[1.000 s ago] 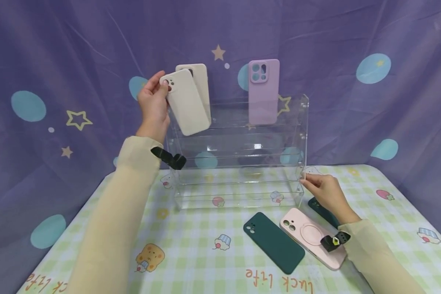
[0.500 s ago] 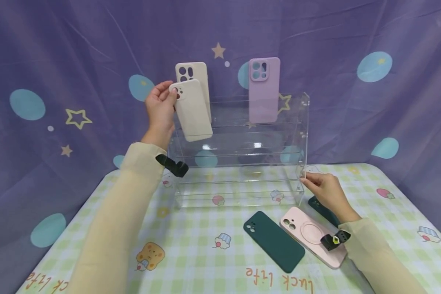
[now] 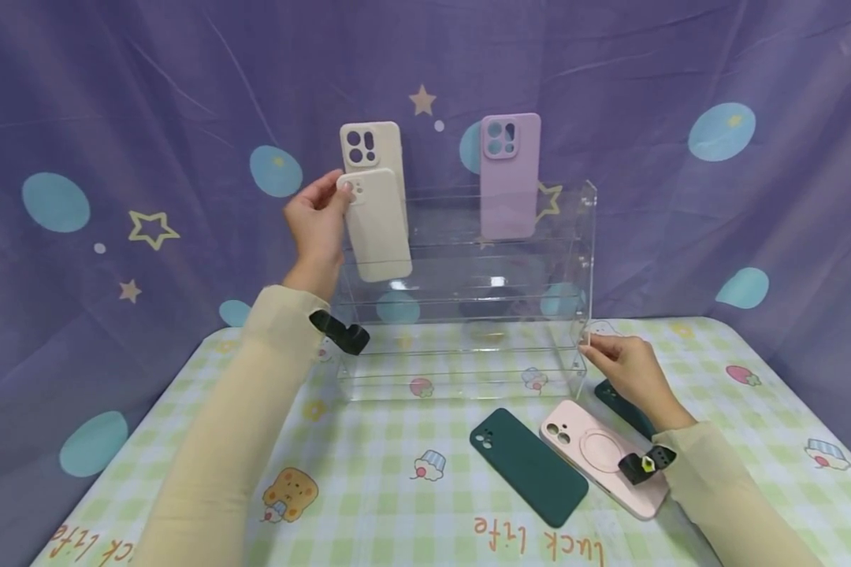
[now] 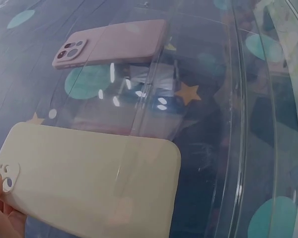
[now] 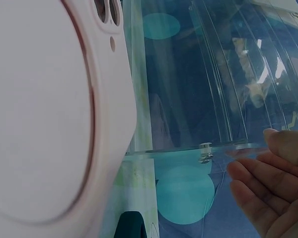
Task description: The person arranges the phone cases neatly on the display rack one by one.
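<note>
My left hand (image 3: 317, 236) pinches an off-white phone case (image 3: 379, 232) by its camera corner, thumb in front. The case leans slightly, its lower end at the upper tiers of a clear acrylic display rack (image 3: 587, 264). Behind it, partly covered, another off-white phone case (image 3: 390, 143) stands on the top tier. A lilac phone case (image 3: 508, 197) stands to the right on that tier; the left wrist view shows it beyond the held case (image 4: 89, 178). Low on the rack's right side, my right hand (image 3: 631, 378) pinches the side panel between thumb and fingers.
In front of the rack, a dark green phone case (image 3: 528, 468) and a pink phone case (image 3: 589, 441) with a ring lie on the checked tablecloth (image 3: 369, 488). Another dark green case (image 3: 620, 405) lies partly under my right forearm. A purple curtain (image 3: 645, 236) hangs behind.
My left hand has brought the off-white case down and slightly right, turning it more upright and uncovering the camera cutouts of the case behind. The right hand stays on the rack.
</note>
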{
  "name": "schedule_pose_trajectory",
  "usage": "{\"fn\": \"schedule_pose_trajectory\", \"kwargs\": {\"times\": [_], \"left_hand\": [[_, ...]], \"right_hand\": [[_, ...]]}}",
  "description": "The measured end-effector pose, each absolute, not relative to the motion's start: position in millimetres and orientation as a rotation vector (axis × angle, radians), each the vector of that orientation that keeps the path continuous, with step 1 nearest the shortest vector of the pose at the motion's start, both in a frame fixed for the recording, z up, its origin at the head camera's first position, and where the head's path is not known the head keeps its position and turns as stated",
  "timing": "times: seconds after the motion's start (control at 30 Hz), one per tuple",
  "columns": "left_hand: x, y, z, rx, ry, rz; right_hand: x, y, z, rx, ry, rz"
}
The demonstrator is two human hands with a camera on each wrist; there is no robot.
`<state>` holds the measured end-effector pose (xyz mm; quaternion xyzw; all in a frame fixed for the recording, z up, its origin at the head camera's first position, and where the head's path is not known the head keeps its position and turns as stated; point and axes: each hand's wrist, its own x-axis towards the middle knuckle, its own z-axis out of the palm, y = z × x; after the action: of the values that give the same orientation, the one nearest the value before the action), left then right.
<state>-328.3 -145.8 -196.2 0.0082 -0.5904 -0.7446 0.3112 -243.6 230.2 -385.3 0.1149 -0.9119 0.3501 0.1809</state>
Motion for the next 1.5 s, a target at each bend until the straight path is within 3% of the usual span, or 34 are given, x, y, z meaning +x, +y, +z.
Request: {"fn": "schedule_pose_trajectory", "kwargs": {"times": [1.5], "left_hand": [[-322.1, -158.9, -218.7, 0.074, -1.735, -1.841]], "right_hand": [[-243.8, 230.2, -385.8, 0.322, -2.575, 0.988]]}}
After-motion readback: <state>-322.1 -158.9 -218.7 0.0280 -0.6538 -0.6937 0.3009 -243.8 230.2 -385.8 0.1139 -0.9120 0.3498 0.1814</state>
